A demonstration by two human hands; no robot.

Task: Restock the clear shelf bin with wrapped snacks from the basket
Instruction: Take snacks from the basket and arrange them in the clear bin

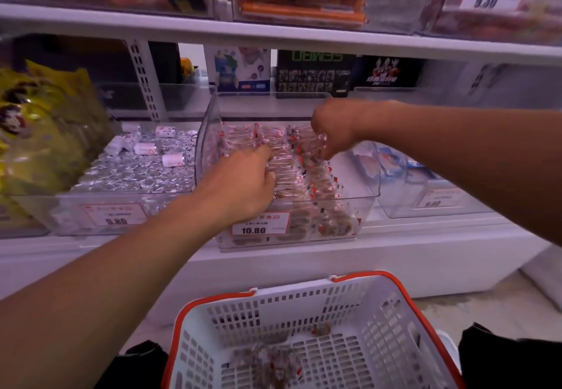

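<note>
Surroundings: neighbouring bin (127,175) to the left held silver foil-wrapped pieces w/ a few white rolls on top, price tag 9.80; yellow bags (39,127) further left; another clear bin (425,187) to the right, contents blurred. Upper shelf (273,34) overhung the work area, w/ tags 1.00 and 9.30. Boxed toys (316,72) stood behind.

Clear shelf bin (362,194) sat on the lower shelf, tag 10.80 on its front, nearly full of wrapped snacks (322,187) packed in rows running front-to-back; each snack's long axis lay approx. left-right.

Left hand (246,184) was in the bin, fingers curled down onto the left rows; grip vs. press – can't tell. Right hand (331,130) over the back right, fingers (322,148) pinching a clear-wrapped snack.

Basket (380,312), white w/ orange rim, sat on the floor below, a few wrapped snacks left in its bottom
</note>
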